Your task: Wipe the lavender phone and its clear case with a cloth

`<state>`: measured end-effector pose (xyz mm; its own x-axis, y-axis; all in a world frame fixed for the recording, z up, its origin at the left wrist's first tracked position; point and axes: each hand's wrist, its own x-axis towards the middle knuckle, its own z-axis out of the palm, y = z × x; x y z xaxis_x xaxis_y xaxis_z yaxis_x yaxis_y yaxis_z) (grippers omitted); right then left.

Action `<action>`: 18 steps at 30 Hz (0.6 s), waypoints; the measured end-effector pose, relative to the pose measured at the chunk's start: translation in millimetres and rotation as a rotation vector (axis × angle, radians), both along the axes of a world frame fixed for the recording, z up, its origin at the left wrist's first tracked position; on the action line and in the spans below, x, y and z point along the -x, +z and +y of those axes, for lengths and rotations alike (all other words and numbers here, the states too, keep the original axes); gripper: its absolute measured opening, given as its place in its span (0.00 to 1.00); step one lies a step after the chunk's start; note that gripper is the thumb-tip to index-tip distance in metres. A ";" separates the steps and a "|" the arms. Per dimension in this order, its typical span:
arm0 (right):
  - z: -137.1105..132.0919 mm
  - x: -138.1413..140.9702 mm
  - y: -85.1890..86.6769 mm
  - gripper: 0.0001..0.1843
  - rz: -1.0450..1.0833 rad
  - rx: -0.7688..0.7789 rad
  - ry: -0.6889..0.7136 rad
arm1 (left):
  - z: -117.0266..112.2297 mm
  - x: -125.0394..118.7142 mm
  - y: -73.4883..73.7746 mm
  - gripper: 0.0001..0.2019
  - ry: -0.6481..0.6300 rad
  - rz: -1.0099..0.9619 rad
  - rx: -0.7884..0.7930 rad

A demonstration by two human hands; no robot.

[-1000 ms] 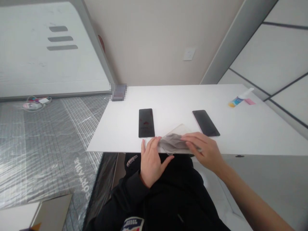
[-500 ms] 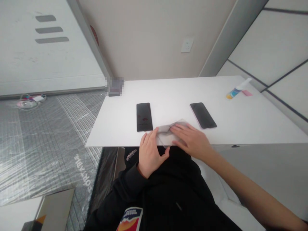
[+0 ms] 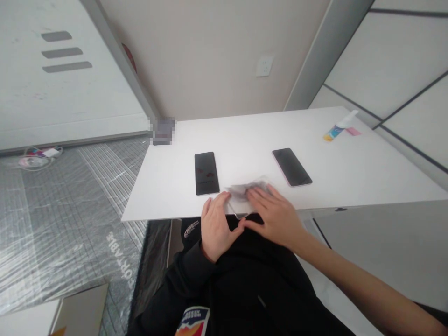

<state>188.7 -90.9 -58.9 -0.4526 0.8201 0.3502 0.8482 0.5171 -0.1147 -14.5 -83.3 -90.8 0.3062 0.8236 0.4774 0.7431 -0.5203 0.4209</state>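
A clear, thin piece that looks like a phone case (image 3: 238,208) lies at the table's front edge, partly hidden by my hands. On its upper side is a crumpled greyish cloth (image 3: 239,189). My left hand (image 3: 217,229) grips the case by its left side, fingertips at the far corner and thumb at the near one. My right hand (image 3: 275,215) presses the cloth onto the case with its fingers, its thumb close to the left thumb. A dark phone (image 3: 206,173) lies just beyond my left hand, and a second phone (image 3: 292,167) lies beyond my right.
The white table (image 3: 241,135) stands against a wall. A tube (image 3: 339,127) and a pink piece (image 3: 353,131) lie at its far right. A blurred-out dark object (image 3: 164,130) sits at the far left corner. A box (image 3: 82,305) stands at lower left.
My right hand has shifted slightly toward me and left over the case, its thumb now meeting the left thumb. My left hand keeps its grip. The whole view has tilted a little.
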 end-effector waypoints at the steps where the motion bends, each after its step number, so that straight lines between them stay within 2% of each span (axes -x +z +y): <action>1: -4.2 6.1 -0.8 0.40 0.015 0.010 0.089 | 0.2 0.7 -1.1 0.31 -0.005 0.005 -0.009; 3: -7.7 9.5 -0.9 0.36 0.053 0.052 0.176 | 0.1 1.9 -1.5 0.30 -0.014 0.003 -0.040; 4: -6.2 5.7 -0.2 0.33 0.066 0.072 0.152 | -0.2 2.1 -0.5 0.31 -0.014 -0.004 -0.047; 7: 4.9 -17.4 2.6 0.27 0.058 0.045 -0.090 | -0.9 1.0 4.9 0.31 -0.009 -0.019 -0.013; 9: 10.0 -26.4 3.2 0.28 0.049 -0.008 -0.166 | -0.3 0.6 8.0 0.32 -0.019 -0.012 0.009; 11: 9.3 -21.4 2.2 0.29 0.072 -0.020 -0.084 | 1.8 1.8 9.0 0.32 -0.044 0.001 -0.020; 15: -1.7 5.5 -0.6 0.27 0.172 0.064 0.219 | 8.1 8.1 8.6 0.37 -0.108 0.024 -0.076; 18: -7.5 3.9 0.1 0.23 0.185 0.087 0.298 | 10.7 10.6 9.6 0.37 -0.130 0.012 -0.067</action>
